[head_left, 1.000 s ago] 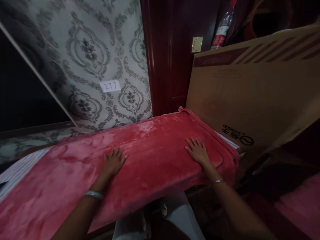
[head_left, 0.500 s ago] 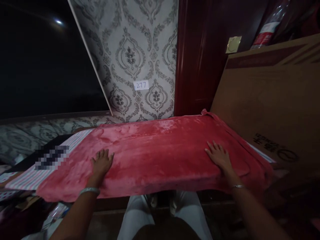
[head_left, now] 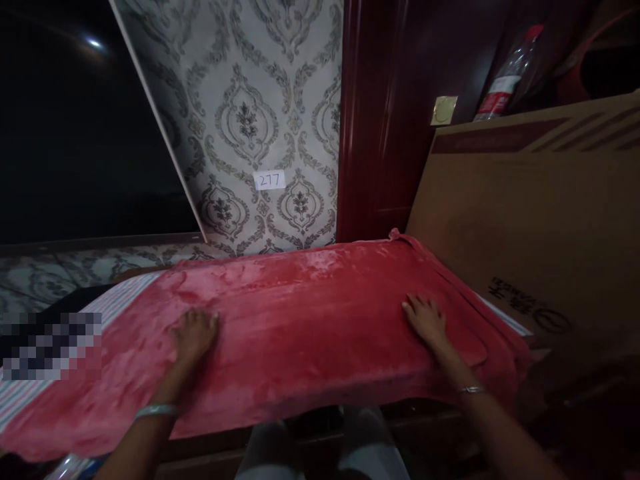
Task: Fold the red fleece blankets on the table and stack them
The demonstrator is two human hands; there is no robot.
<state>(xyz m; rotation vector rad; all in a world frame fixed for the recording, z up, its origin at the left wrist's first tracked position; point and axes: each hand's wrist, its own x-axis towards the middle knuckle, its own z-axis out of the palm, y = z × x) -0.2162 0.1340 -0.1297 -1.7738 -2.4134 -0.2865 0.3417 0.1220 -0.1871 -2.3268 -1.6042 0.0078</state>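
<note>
Left hand (head_left: 194,333): grip released, fingers part-bent, palm down on red cloth (head_left: 300,327) | Right hand (head_left: 426,319): grip released — fingers slightly spread, same contact | Cloth: soft pile, rumpled at left; lies over striped fabric (head_left: 123,300), beneath patterned wall (head_left: 250,140) — beside flat-sided cardboard box (head_left: 525,200)

Left grip (head_left: 194,335) and right grip (head_left: 426,320) rest apart on the red blanket (head_left: 305,327)

The blanket (head_left: 310,327) under the fingers (head_left: 423,307) is pinkish red, the wallpaper (head_left: 247,123) beyond them grey with dark florals.
</note>
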